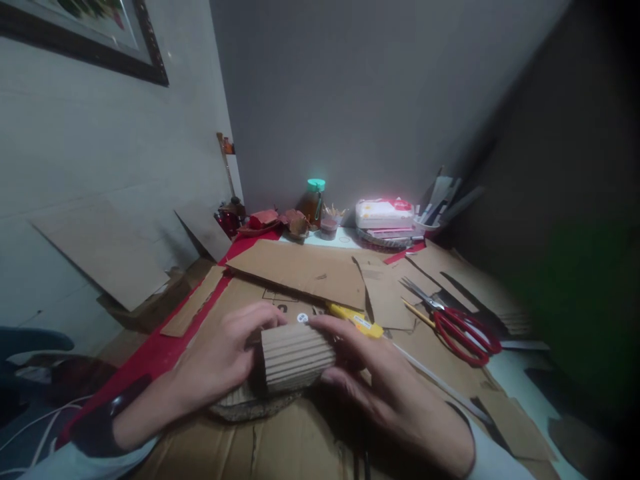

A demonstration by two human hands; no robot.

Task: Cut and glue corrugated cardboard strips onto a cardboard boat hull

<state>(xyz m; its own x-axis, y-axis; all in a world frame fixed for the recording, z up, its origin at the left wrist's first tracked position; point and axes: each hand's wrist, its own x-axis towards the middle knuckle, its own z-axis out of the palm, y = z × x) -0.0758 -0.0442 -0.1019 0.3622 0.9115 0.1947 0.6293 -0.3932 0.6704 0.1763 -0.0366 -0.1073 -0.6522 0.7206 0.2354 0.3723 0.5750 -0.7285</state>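
Note:
A ridged corrugated cardboard piece [299, 358], curved over its top, stands in front of me between both hands. The fingers of my left hand [220, 353] are curled at its left end, the tips partly hidden behind it. My right hand [390, 380] grips its right end, thumb in front and fingers over the back. Under the piece lies a rounded, dark-edged base [250, 408], mostly covered. Just behind my right fingers is a yellow utility knife [357, 321]. A small round white sticker [303, 319] shows between the hands.
Cardboard sheets [300, 270] cover the table. To the right lie red-handled scissors [465, 333], a pencil [418, 312] and a long metal strip [440, 383]. Along the back stand a jar with a teal lid [316, 200], a tissue pack [384, 213] and a pen holder [427, 227].

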